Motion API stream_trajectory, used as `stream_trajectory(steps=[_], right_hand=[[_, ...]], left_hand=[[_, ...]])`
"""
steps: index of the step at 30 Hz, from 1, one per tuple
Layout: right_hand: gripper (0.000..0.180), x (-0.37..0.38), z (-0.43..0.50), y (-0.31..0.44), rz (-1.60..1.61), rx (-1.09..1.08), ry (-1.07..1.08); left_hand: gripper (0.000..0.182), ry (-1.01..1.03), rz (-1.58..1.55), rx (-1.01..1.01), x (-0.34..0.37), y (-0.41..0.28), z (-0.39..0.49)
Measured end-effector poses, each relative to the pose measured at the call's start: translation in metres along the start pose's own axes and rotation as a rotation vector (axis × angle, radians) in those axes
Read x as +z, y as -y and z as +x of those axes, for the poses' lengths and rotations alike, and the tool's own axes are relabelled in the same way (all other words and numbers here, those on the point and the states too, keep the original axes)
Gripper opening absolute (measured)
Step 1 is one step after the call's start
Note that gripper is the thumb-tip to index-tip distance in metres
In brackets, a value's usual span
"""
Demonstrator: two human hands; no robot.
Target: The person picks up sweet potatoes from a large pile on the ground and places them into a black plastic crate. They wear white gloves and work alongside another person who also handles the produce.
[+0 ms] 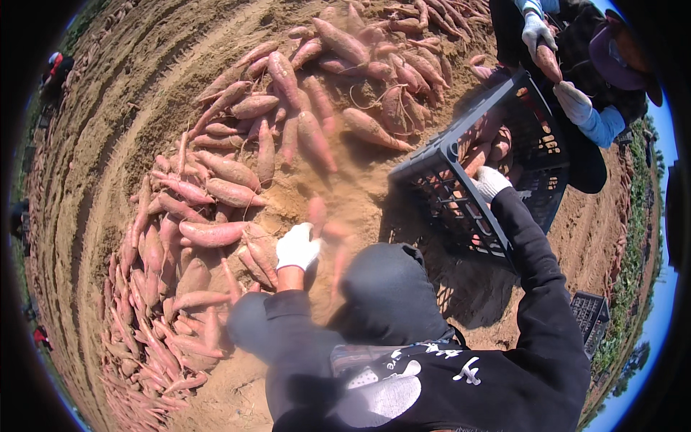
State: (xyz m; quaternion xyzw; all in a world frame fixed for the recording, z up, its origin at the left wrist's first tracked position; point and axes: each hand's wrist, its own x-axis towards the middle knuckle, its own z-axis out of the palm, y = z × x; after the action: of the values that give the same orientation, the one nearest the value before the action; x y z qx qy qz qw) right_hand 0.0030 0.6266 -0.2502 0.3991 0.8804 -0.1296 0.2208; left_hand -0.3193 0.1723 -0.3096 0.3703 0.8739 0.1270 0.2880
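Observation:
My left hand [297,247], in a white glove, is low over the soil with its fingers at a blurred sweet potato [317,213]; whether it grips it I cannot tell. My right hand [490,183], also gloved, reaches into a black plastic crate [459,135] with sweet potatoes inside; its fingertips are hidden behind the contents and the crate's side. The crate stands tilted on the ground to the right. A long curved heap of sweet potatoes [227,191] lies on the soil ahead and to the left.
A co-worker in white gloves holds a sweet potato [549,63] just beyond the crate. Another black crate [588,316] stands at the right, near green plants. Ridged soil [92,162] runs along the left, with other people far off at the rim.

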Motion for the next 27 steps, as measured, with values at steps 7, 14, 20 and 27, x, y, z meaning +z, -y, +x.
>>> stream_trajectory(steps=[7, 14, 20, 27], right_hand=[[0.049, -0.125, -0.111, 0.221, 0.781, -0.595, -0.794], [0.079, -0.032, 0.036, 0.321, 0.38, -0.314, -0.117], [0.073, -0.009, 0.125, 0.313, 0.174, 0.031, -0.297], [0.09, 0.011, 0.073, 0.307, 0.485, -0.287, -0.276]], left_hand=[[0.029, -0.062, 0.001, 0.042, 0.003, 0.003, -0.016], [0.04, 0.097, 0.06, 0.085, -0.046, -0.045, -0.05], [0.038, 0.013, 0.103, 0.077, -0.1, -0.076, -0.111], [0.043, -0.055, 0.193, 0.056, -0.058, -0.02, -0.109]])
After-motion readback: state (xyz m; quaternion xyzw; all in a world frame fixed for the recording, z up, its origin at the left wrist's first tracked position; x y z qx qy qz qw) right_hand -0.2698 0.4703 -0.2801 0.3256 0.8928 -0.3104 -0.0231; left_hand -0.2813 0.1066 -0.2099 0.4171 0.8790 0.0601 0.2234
